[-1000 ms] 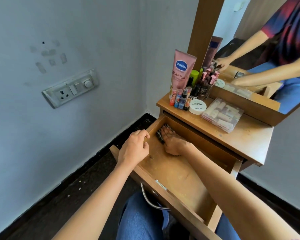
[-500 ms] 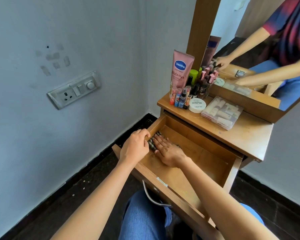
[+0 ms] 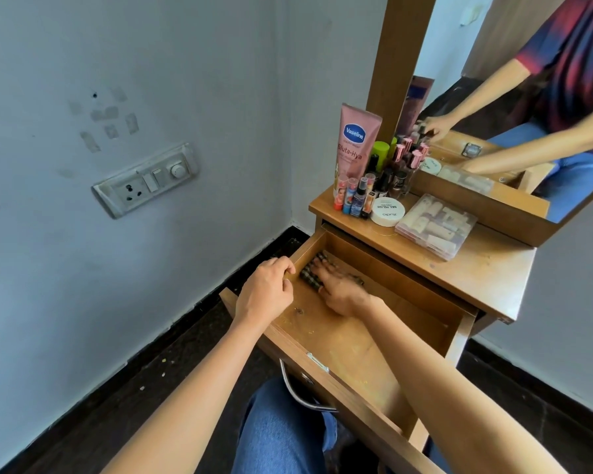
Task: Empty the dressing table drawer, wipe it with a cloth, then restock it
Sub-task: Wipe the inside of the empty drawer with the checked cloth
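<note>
Inside the drawer (image 3: 351,340), right hand (image 3: 343,289) presses flat on cloth (image 3: 310,277).

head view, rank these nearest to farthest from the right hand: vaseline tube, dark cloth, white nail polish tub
1. dark cloth, under the fingers of the right hand in the drawer.
2. white tub, front of the tabletop.
3. Vaseline tube, upright behind it at the back.

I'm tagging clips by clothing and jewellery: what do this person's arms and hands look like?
Both forearms are bare, with no gloves. Neither wrist carries a watch or bracelet. The left hand shows no ring; the right hand is too blurred to check. The mirror shows a short sleeve in red and dark blue.
</note>
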Motion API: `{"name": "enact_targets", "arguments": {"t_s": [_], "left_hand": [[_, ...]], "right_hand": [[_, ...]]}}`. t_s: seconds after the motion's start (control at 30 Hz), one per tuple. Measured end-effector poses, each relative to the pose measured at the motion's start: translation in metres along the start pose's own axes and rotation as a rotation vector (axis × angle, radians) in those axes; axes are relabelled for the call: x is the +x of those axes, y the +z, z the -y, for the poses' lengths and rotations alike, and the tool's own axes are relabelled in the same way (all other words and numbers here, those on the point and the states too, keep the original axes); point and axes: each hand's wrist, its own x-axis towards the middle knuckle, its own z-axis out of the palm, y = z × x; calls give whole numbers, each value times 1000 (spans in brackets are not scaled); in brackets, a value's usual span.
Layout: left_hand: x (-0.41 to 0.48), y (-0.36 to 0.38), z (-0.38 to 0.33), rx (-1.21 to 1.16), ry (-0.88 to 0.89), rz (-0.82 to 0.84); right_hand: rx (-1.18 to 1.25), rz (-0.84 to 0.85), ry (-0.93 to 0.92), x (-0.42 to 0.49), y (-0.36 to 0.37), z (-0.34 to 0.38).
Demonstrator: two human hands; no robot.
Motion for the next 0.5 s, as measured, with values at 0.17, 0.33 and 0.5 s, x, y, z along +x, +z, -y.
{"name": "enact_targets", "arguments": {"t_s": [0.17,0.33,0.5], "left_hand": [[0,-3,-2,-7,-15,-1],[-2,-4,-2,-12,-16,-5],[0,0,1,-12,-12,5]], "right_hand": [[-130,-4,-190,-22,23,8],[-47,-75,-3,-16,23,-4],[-18,-44,128,11,2,-3]]}}
